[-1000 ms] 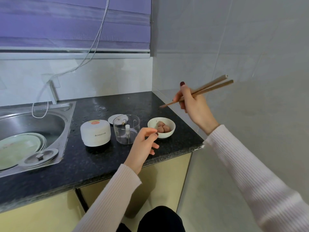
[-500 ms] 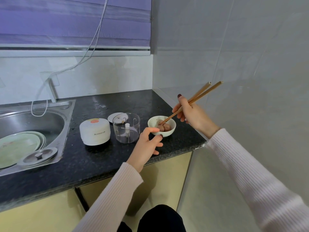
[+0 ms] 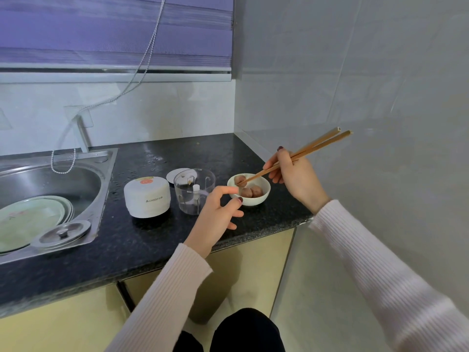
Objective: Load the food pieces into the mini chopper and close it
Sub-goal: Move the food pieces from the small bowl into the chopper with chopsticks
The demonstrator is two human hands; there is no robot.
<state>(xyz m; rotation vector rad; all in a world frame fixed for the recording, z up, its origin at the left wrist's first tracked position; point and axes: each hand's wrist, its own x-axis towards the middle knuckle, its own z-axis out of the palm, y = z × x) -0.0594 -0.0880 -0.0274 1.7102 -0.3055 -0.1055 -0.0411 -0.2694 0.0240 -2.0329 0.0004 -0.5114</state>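
A small white bowl (image 3: 256,200) on the dark counter holds three brown meatballs (image 3: 251,191). My right hand (image 3: 295,177) grips wooden chopsticks (image 3: 299,154) whose tips touch the meatball at the bowl's far left. My left hand (image 3: 218,215) pinches the bowl's near-left rim between thumb and forefinger. Just left of the bowl stands the clear chopper cup (image 3: 194,190), open-topped, with its blade post inside. The chopper's white motor top (image 3: 147,196) sits apart on the counter further left.
A small round white lid (image 3: 176,174) lies behind the cup. At far left a steel sink (image 3: 76,174) holds plates and a metal pot lid (image 3: 61,233). A blind cord hangs above the sink. The counter ends just right of the bowl, by the tiled wall.
My right hand has dropped from above the counter, bringing the chopstick tips down into the bowl onto a meatball. My left hand moved right and took hold of the bowl's rim.
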